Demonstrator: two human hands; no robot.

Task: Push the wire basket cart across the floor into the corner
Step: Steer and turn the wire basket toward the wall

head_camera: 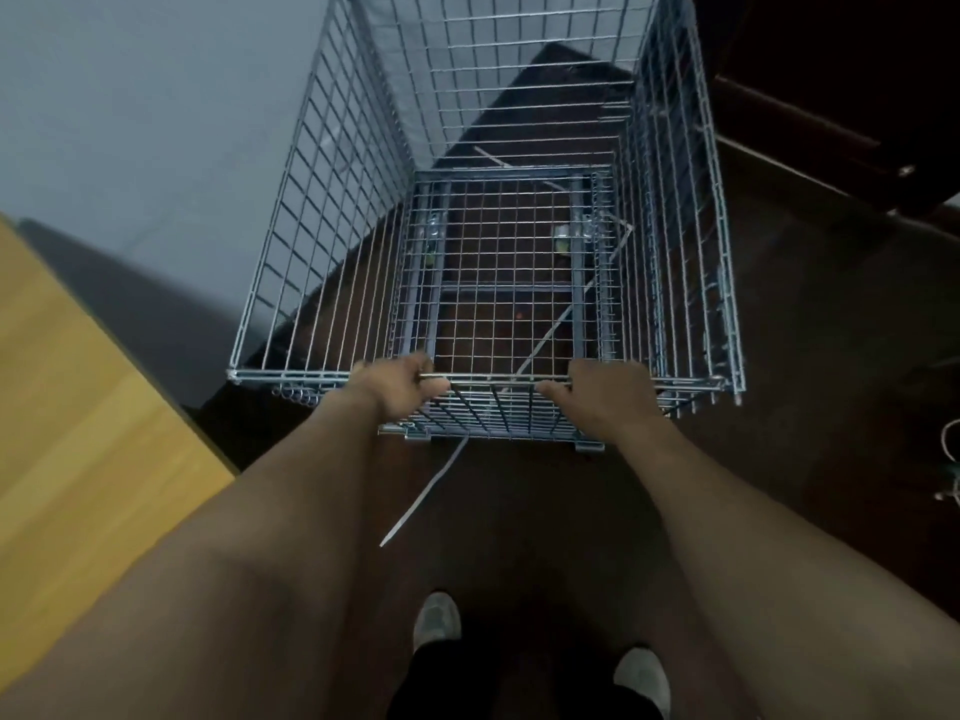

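Note:
A tall silver wire basket cart (322,210) stands on the dark floor in front of me, seen from above. It is open at the top and nothing lies inside it. My left hand (397,384) grips the near top rail left of centre. My right hand (605,394) grips the same rail right of centre. Both arms reach forward and down to it. The cart's left side is close to a pale grey wall (130,122). Its wheels are mostly hidden under the mesh floor.
A yellow wooden surface (78,407) lies at my left. Dark wooden furniture (857,96) stands at the far right. A thin white strip (426,491) lies on the dark floor under the cart's near edge. A white cable (948,449) shows at the right edge. My shoes (436,621) are below.

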